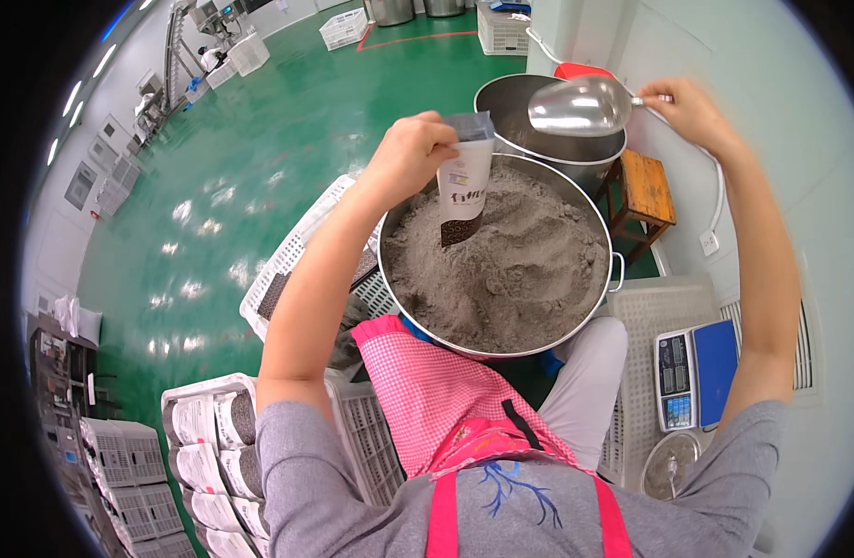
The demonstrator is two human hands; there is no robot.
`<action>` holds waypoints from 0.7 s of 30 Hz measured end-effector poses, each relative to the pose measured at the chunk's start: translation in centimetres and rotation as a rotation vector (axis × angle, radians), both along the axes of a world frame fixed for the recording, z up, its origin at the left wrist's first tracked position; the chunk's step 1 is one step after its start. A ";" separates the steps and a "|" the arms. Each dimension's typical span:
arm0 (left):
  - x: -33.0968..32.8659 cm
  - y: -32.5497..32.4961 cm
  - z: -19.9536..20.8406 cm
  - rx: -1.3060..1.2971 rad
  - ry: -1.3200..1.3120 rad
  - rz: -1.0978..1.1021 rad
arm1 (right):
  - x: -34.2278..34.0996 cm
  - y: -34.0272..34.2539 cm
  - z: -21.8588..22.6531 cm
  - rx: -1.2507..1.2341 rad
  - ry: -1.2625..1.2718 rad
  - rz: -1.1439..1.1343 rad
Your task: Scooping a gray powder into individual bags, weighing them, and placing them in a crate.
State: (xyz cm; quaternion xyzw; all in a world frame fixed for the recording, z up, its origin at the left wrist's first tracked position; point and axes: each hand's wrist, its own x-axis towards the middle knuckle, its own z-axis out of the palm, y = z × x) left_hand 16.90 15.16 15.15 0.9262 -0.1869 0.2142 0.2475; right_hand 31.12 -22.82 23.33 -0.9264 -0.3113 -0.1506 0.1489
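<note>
My left hand [410, 153] is closed on the upper side edge of a white pouch [466, 181] with a dark brown lower part and a clear top. The pouch hangs upright over a large metal pot [388, 279] of grey-brown powder [511, 270]. Out to the right, my right hand [685, 110] grips the handle of a shiny metal scoop [580, 107]. The scoop is held level above a second metal pot [585, 169] behind the first. Whether the scoop or the pouch holds any powder, I cannot tell.
A wooden stool [646, 191] stands right of the pots. A blue-topped scale [701, 372] sits on a pale crate [655, 307] by the wall. Left of me are a white crate [301, 232] and another crate [204, 383] packed with filled pouches. A cord runs down the wall.
</note>
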 end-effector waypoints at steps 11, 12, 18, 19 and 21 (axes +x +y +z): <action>-1.6 2.6 -0.5 0.061 -0.002 0.079 | -3.7 1.6 -22.9 -0.348 0.463 -0.152; -2.0 2.6 -0.3 0.060 -0.014 0.094 | -4.2 2.3 -23.9 -0.310 0.531 -0.127; -2.9 2.8 0.7 0.054 0.074 0.134 | -6.5 7.3 -27.1 -0.251 0.596 -0.049; -2.9 2.8 1.0 0.056 0.071 0.137 | -6.3 7.1 -26.9 -0.239 0.569 -0.052; -2.9 2.8 1.6 0.073 0.082 0.103 | -4.5 5.1 -25.0 -0.182 0.633 -0.054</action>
